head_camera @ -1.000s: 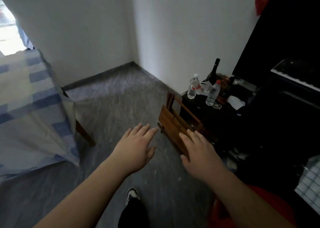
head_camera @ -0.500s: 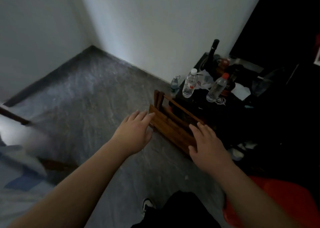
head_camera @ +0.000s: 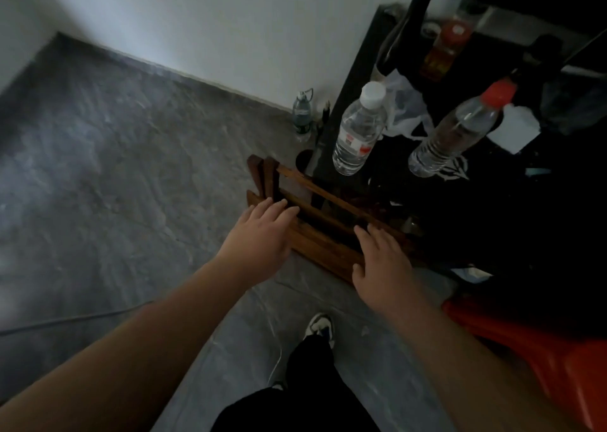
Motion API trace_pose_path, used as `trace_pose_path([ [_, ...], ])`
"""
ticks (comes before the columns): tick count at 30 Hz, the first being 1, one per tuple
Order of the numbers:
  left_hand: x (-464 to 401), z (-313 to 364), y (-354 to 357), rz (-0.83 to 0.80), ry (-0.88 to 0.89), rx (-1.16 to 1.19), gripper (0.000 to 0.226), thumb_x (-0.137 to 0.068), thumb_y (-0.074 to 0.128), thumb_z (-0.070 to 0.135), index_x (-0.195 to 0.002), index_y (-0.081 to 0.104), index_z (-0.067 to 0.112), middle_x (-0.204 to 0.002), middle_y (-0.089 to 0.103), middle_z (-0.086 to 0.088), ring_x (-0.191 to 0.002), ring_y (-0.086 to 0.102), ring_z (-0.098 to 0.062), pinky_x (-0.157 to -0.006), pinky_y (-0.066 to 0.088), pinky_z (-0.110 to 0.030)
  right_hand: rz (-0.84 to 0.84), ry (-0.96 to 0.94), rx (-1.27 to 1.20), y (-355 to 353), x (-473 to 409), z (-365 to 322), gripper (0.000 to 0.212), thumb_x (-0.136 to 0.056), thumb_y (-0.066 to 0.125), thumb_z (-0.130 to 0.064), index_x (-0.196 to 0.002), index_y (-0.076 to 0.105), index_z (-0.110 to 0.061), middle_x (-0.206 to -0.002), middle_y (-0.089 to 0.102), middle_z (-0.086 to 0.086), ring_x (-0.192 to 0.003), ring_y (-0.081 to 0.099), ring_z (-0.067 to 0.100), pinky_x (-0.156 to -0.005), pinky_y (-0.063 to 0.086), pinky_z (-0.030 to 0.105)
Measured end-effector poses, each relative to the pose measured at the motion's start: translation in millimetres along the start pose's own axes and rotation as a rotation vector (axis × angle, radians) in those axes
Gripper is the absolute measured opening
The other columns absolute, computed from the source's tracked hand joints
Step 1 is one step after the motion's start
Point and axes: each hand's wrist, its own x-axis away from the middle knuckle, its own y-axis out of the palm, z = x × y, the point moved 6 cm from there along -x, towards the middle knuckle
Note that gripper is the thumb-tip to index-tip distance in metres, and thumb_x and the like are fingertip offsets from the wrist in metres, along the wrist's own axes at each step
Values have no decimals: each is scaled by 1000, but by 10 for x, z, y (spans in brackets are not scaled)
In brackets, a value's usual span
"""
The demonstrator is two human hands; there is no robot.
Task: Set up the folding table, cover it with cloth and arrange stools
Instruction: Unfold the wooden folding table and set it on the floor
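The folded wooden stools [head_camera: 315, 221] were leaned against the dark surface [head_camera: 460, 201]. Both hands, left hand [head_camera: 259, 234] and right hand [head_camera: 381, 261], were held over them, fingers released, nothing grasped. A firm two-sided grip (near each end) would likely be needed.

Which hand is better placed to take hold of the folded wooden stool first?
Left. The left hand has its fingertips at the folded wooden stool's top edge; the right hand lies lower on its near face.

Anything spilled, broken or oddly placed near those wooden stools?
No spills or damage visible. The folded brown wooden stools lean against the black side table; a small green-labelled bottle stands on the floor by the wall.
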Motion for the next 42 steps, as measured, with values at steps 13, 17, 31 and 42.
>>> trace_pose_path([
  [13,-1593,-474,821,-64,114,-172,83,-92,57,22,-158,7,20,-166,6,-9,-153,-5,-27,-124,5,-50,22,245,168,694,-1293,567,72,-92,52,-38,-154,21,-22,-155,36,10,-143,31,32,-117,21,51],
  [17,-1742,-455,834,-62,164,-217,71,-90,60,24,-153,27,17,-161,24,-13,-152,10,-31,-123,7,-53,50,292,198,759,-1367,565,64,-89,57,-37,-147,34,-22,-146,47,11,-134,43,35,-109,33,53],
  [31,-1225,-571,1036,-367,304,-289,33,-96,52,46,-124,53,28,-117,64,-1,-112,59,-25,-94,43,-40,-105,301,5,1134,-829,100,22,-99,51,-31,-120,52,-24,-112,64,2,-103,61,24,-87,48,40],
  [42,-139,-70,353,-400,476,-254,31,-92,56,42,-120,55,29,-119,61,1,-114,57,-24,-96,44,-42,-7,470,-50,721,667,-330,35,-98,49,-25,-132,47,-27,-121,59,-2,-112,53,22,-94,39,38],
])
